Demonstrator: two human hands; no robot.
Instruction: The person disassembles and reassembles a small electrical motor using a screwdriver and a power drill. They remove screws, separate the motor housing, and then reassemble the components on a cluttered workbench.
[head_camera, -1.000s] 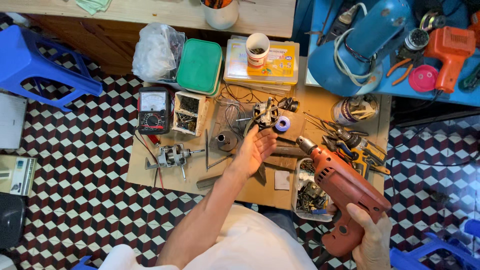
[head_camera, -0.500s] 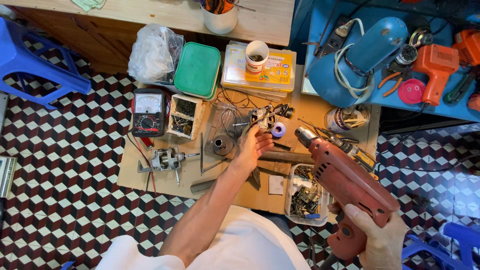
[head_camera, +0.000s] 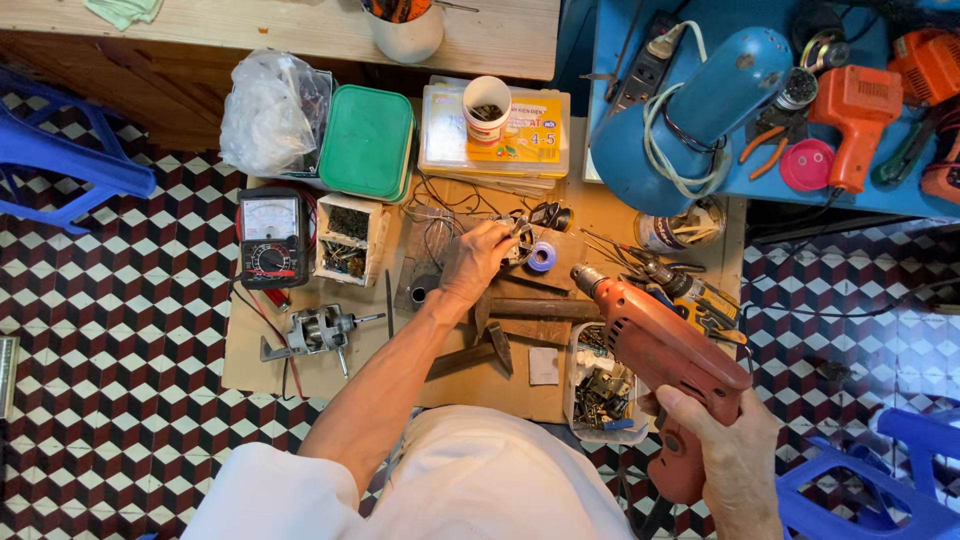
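Observation:
My left hand (head_camera: 476, 260) reaches forward over a low wooden board (head_camera: 300, 365) and its fingers close on a small round metal part (head_camera: 521, 236), next to a blue tape roll (head_camera: 541, 258). My right hand (head_camera: 725, 455) grips the handle of a red electric drill (head_camera: 655, 345), held above the board's right side with the chuck pointing up-left. A hammer (head_camera: 520, 310) lies between the two hands.
On the board lie a multimeter (head_camera: 272, 238), a small motor (head_camera: 318, 330), a white box of screws (head_camera: 350, 238), pliers (head_camera: 690, 290) and a clear tray of parts (head_camera: 600, 392). Behind stand a green-lidded box (head_camera: 366, 140), a white cup (head_camera: 487, 100) and a blue bench (head_camera: 860, 195) with an orange tool (head_camera: 855, 110). Checkered floor lies around the board.
My left hand moved forward from an open hover and closed its fingers on the metal part. The drill drifted slightly left in my right hand as the view shifted.

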